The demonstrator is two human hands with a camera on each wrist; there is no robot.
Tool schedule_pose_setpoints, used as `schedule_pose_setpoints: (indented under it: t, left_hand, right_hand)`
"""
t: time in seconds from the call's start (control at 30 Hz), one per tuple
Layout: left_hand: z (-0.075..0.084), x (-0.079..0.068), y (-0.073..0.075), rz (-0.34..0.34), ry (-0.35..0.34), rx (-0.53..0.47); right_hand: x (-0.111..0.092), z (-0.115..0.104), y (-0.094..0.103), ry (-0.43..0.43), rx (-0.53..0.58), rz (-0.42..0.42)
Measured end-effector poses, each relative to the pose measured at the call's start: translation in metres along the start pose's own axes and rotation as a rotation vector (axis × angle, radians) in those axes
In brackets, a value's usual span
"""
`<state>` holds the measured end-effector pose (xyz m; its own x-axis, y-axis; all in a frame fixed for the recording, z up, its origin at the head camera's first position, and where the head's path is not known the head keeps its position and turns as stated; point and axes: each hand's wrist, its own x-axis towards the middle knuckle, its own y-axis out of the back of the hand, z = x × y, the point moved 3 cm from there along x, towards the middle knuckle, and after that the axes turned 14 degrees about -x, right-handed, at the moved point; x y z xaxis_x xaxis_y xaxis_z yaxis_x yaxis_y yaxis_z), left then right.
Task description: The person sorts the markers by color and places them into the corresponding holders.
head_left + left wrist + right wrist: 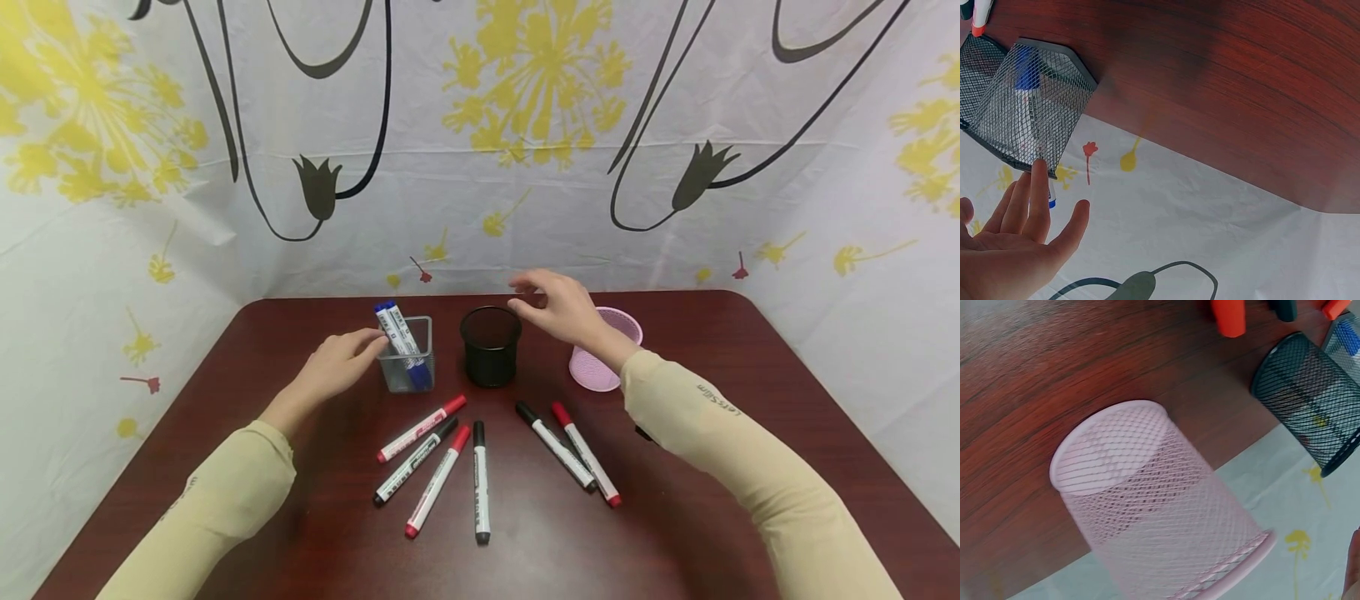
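Black cup [491, 362] and grey holder [394, 377], rims [491, 347] apart, between left hand [341, 360] and right hand [557, 308], both relaxed.

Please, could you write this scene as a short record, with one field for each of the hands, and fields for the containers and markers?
Left hand: fingers at the rim of the square mesh holder; contact unclear
Right hand: near the rim of the black cup, holding nothing
Pink cup: upright, right of the black cup in the head view
In square mesh holder: two blue markers
Loose on table: three red markers, three black markers
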<state>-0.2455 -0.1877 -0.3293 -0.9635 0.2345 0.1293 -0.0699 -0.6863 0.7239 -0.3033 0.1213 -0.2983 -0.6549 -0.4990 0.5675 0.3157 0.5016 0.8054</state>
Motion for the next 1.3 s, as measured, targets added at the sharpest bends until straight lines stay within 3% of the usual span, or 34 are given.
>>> schedule_pose_setpoints:
  t: [0.4, 0.83, 1.0, 1.3]
  left_hand:
    - [-0.001, 0.0, -0.001, 0.003, 0.002, -0.002]
    - [-0.001, 0.0, -0.001, -0.005, 0.001, -0.001]
    - [-0.001, 0.0, -0.001, 0.0, -0.009, -0.006]
    - [-0.001, -0.004, -0.003, 0.041, -0.043, -0.023]
  right_hand:
    - [-0.016, 0.015, -0.001, 0.039, -0.017, -0.032]
    - [-0.029, 0.021, -0.014, 0.171, 0.006, -0.104]
    - [-0.026, 0.022, -0.014, 0.184, -0.02, -0.195]
    - [-0.019, 0.02, -0.012, 0.131, -0.04, -0.405]
